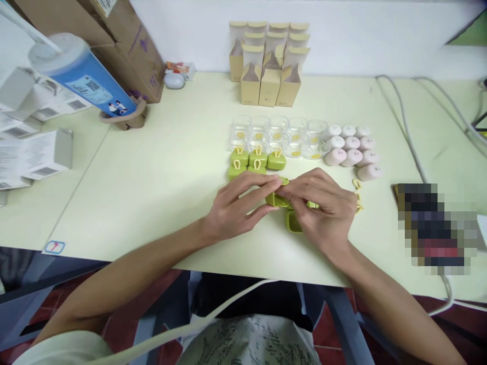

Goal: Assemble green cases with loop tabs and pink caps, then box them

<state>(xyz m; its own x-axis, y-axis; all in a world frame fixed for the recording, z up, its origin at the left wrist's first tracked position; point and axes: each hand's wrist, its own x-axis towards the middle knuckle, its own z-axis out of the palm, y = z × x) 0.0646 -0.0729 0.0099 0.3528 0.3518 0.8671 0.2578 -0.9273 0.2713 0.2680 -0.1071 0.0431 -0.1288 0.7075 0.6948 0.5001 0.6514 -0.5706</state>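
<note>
My left hand grips a small green plastic case between thumb and fingers, its hollow side showing. Against the same case, my right hand is closed in a pinch; whatever lies between those fingertips is hidden. Partly under the right hand rests another hollow green part. Just beyond my hands, several green cases with yellow loops stand in rows. Loose yellow loops lie to the right of my right hand.
Clear plastic covers and pale pink rounded pieces stand in rows behind the cases. Open cardboard boxes are by the wall. A blue cup and white boxes occupy the left; a blurred-out object and cable are right.
</note>
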